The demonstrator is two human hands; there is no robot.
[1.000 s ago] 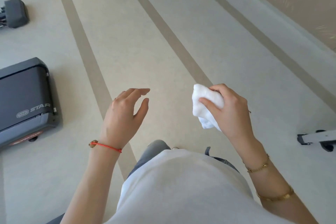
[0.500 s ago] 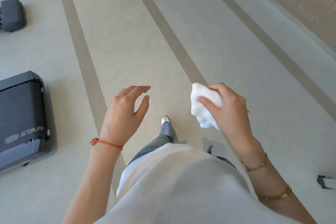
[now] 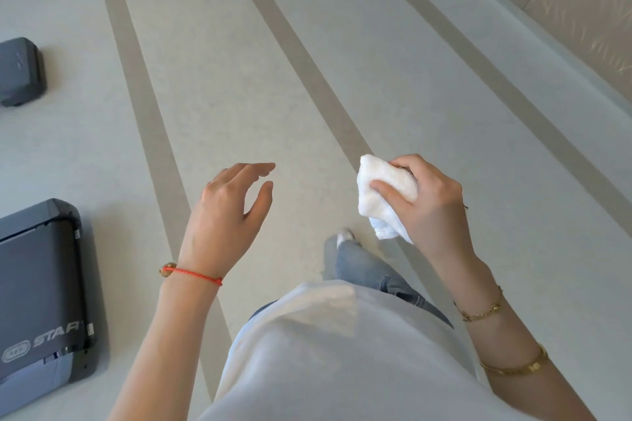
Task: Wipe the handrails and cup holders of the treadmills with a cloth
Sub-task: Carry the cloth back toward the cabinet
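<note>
Both hands hover in front of me above the floor (image 3: pixel 342 61): my left hand (image 3: pixel 225 215) is relaxed and holds nothing, my right hand (image 3: pixel 431 205) grips the bunched white cloth (image 3: pixel 379 195), its long axis running away from me, slightly leftward. A treadmill's rear end (image 3: pixel 41 290) lies at my left.

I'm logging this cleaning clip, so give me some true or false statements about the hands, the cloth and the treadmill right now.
1. The right hand grips the white cloth. True.
2. The left hand presses on a handrail. False: it is held in the air over the floor, holding nothing.
3. A treadmill end lies at the person's left. True.
4. The cloth is wiping a cup holder. False: no cup holder is in view.
</note>
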